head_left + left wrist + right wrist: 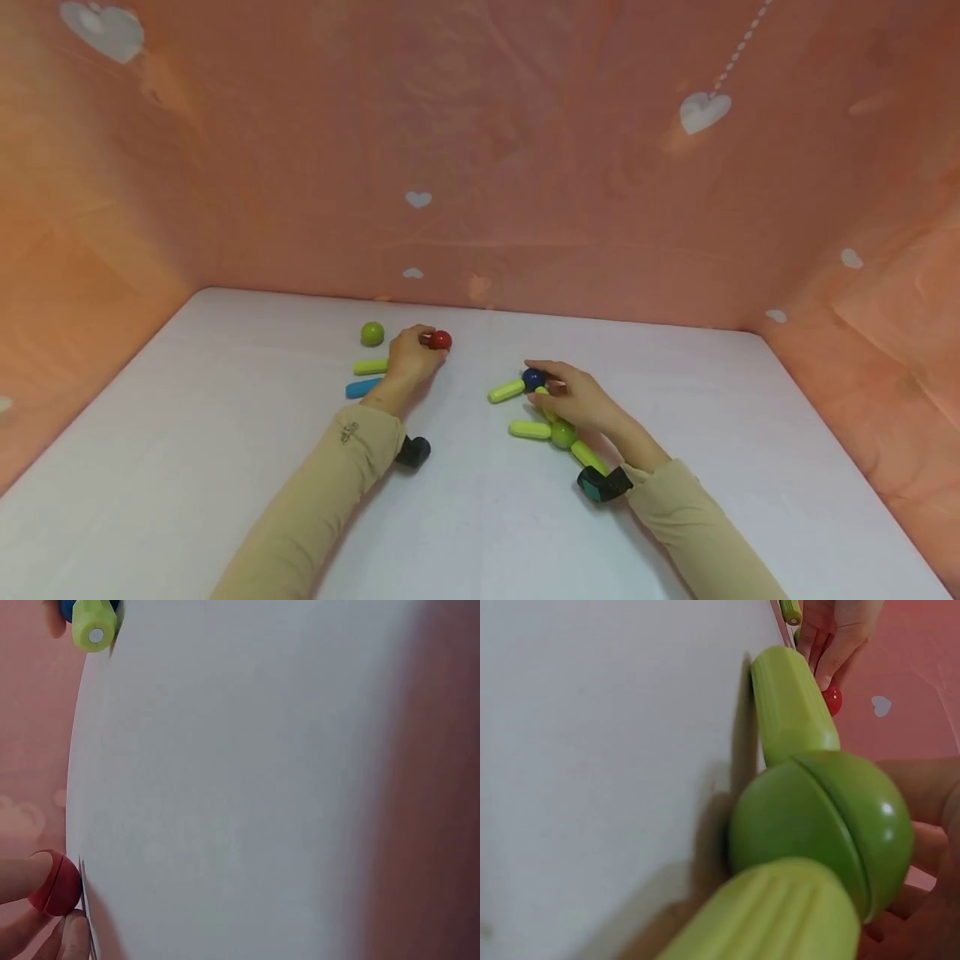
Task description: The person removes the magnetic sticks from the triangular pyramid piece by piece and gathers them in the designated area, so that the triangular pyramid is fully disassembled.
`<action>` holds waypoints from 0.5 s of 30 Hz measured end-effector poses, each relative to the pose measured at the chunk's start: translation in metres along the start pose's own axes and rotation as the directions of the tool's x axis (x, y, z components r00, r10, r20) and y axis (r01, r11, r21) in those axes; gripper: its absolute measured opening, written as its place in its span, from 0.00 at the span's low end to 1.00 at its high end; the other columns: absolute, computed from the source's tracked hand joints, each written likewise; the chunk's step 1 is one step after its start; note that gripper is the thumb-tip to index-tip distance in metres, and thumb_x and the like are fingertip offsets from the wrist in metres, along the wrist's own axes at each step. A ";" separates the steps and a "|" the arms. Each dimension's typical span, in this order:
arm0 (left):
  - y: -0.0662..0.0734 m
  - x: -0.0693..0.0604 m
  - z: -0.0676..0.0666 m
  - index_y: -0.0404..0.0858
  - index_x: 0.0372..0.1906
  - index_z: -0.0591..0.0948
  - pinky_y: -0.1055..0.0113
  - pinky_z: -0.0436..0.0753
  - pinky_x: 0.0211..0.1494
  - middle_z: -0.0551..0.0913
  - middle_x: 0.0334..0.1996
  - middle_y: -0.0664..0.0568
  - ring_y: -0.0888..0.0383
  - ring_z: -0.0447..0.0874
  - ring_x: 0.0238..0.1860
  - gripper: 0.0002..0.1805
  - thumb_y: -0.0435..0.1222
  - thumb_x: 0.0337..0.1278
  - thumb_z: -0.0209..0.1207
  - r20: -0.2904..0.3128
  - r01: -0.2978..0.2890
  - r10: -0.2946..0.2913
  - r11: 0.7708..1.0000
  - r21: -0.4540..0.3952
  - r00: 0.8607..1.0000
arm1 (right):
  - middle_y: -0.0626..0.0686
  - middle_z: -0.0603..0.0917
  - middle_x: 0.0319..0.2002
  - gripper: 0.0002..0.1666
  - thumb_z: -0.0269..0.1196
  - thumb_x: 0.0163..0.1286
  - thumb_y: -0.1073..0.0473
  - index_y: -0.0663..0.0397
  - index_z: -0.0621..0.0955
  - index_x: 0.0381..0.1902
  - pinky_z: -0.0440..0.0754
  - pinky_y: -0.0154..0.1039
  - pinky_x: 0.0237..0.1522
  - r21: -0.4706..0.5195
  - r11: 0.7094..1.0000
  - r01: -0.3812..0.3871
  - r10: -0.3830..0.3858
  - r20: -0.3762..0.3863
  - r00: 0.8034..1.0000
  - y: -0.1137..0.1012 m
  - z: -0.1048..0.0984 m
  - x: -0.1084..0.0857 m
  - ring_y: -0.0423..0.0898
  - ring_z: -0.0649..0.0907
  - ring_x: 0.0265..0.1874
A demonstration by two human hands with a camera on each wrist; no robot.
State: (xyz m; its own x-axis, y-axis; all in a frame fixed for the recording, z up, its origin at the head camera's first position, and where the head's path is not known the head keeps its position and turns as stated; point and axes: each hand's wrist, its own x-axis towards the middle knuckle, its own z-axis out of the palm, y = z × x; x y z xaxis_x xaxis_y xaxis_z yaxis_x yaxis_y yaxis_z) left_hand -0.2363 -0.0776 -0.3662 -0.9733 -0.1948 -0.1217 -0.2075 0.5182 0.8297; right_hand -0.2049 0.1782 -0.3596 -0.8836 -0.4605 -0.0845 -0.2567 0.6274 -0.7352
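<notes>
Toward the back of the table my left hand (pixel 412 358) pinches a red ball (pixel 441 340) between thumb and fingers; the left wrist view shows the seam around this red ball (pixel 56 883). Farther right, my right hand (pixel 581 404) holds a joined magnetic ball-and-rod figure, its fingers around the dark blue ball (pixel 533 380) and the rod below it. One yellow-green rod (pixel 507 391) sticks out left from the blue ball. Lower on the figure, a green ball (pixel 817 825) carries further yellow-green rods (pixel 530 430). My right fingers partly cover the connecting rod.
Beside my left hand lie a loose green ball (pixel 372 334), a yellow-green rod (pixel 371 367) and a blue rod (pixel 363 387), the rods partly hidden by that hand. A pink cloth (pixel 480 250) with white hearts rises behind the white table (pixel 465 517).
</notes>
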 end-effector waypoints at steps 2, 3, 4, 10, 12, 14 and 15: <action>0.000 0.000 0.000 0.30 0.60 0.74 0.55 0.75 0.61 0.79 0.52 0.33 0.42 0.76 0.56 0.27 0.29 0.52 0.63 -0.004 0.001 -0.001 1.000 0.006 1.000 | 0.65 0.69 0.66 0.30 0.60 0.68 0.60 0.57 0.69 0.67 0.71 0.56 0.62 0.007 1.000 -0.008 0.008 0.004 1.000 0.000 0.000 0.000 0.64 0.72 0.63; 0.000 0.000 0.000 0.30 0.60 0.73 0.55 0.75 0.61 0.79 0.52 0.33 0.42 0.76 0.55 0.27 0.29 0.52 0.63 -0.006 0.002 -0.002 1.000 0.009 1.000 | 0.65 0.69 0.66 0.30 0.60 0.68 0.59 0.57 0.69 0.68 0.71 0.56 0.62 0.009 1.000 -0.011 0.011 0.005 1.000 0.000 0.000 0.000 0.64 0.72 0.63; 0.000 0.000 0.000 0.29 0.61 0.73 0.55 0.75 0.61 0.78 0.52 0.33 0.42 0.76 0.56 0.28 0.29 0.52 0.63 -0.004 0.006 -0.006 1.000 0.011 1.000 | 0.65 0.69 0.66 0.30 0.60 0.68 0.59 0.57 0.69 0.68 0.71 0.56 0.62 0.009 1.000 -0.012 0.012 0.006 1.000 0.000 0.000 0.000 0.64 0.72 0.63; -0.002 0.001 -0.001 0.30 0.62 0.71 0.55 0.75 0.61 0.78 0.53 0.33 0.42 0.76 0.56 0.30 0.31 0.53 0.64 0.014 0.017 -0.017 1.000 0.018 1.000 | 0.65 0.69 0.66 0.30 0.60 0.68 0.61 0.59 0.69 0.67 0.71 0.55 0.62 0.013 1.000 0.000 0.000 0.000 1.000 -0.001 0.000 0.000 0.64 0.72 0.62; -0.002 0.001 -0.001 0.30 0.62 0.72 0.54 0.75 0.61 0.77 0.54 0.33 0.42 0.76 0.56 0.29 0.31 0.53 0.64 0.014 0.015 -0.015 1.000 0.018 1.000 | 0.65 0.69 0.66 0.29 0.60 0.68 0.61 0.59 0.69 0.67 0.71 0.56 0.62 0.014 1.000 -0.001 0.001 -0.002 1.000 -0.001 0.000 0.000 0.64 0.72 0.62; -0.002 0.002 -0.002 0.30 0.62 0.72 0.54 0.75 0.61 0.77 0.54 0.33 0.42 0.75 0.56 0.28 0.31 0.54 0.63 0.010 0.013 -0.013 1.000 0.022 1.000 | 0.65 0.69 0.66 0.29 0.60 0.68 0.61 0.59 0.69 0.67 0.72 0.55 0.62 0.014 1.000 -0.004 0.004 -0.001 1.000 -0.002 0.000 0.000 0.64 0.72 0.62; -0.002 0.002 -0.002 0.30 0.62 0.72 0.54 0.75 0.62 0.77 0.53 0.33 0.41 0.75 0.56 0.28 0.31 0.55 0.63 0.005 0.013 -0.013 1.000 0.026 1.000 | 0.65 0.69 0.66 0.29 0.60 0.68 0.61 0.58 0.69 0.67 0.72 0.55 0.62 0.015 1.000 -0.005 0.005 0.000 1.000 -0.002 0.000 0.000 0.64 0.72 0.62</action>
State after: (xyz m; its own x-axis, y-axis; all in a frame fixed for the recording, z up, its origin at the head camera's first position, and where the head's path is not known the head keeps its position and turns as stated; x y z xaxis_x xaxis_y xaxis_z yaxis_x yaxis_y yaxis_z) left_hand -0.2374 -0.0807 -0.3674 -0.9710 -0.1969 -0.1352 -0.2222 0.5368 0.8139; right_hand -0.2044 0.1768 -0.3584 -0.8851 -0.4570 -0.0881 -0.2463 0.6206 -0.7444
